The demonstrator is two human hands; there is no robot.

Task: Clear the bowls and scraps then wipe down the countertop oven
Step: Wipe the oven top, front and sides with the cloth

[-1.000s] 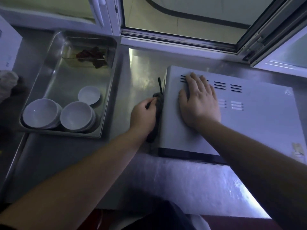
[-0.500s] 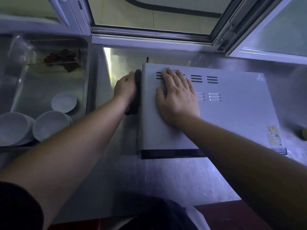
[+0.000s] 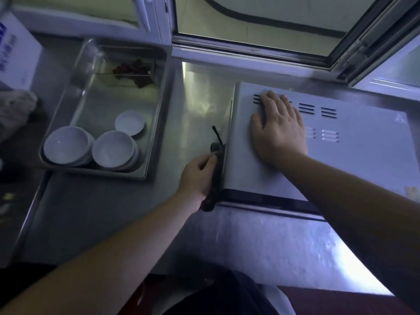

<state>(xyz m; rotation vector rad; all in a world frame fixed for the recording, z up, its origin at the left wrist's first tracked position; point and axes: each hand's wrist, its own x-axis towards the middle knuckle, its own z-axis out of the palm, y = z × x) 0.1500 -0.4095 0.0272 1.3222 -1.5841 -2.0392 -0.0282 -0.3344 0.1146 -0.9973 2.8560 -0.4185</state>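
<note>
I stand at a stainless steel counter (image 3: 284, 251); daylight glares off its surface; an open window (image 3: 261, 21) with a white frame runs along the back edge; a white box (image 3: 16, 51) sits far left.

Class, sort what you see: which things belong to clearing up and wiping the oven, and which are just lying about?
Job: countertop oven; dark cloth; left hand; right hand; bowls; metal tray; scraps.
Lying about: white box; crumpled rag.
</note>
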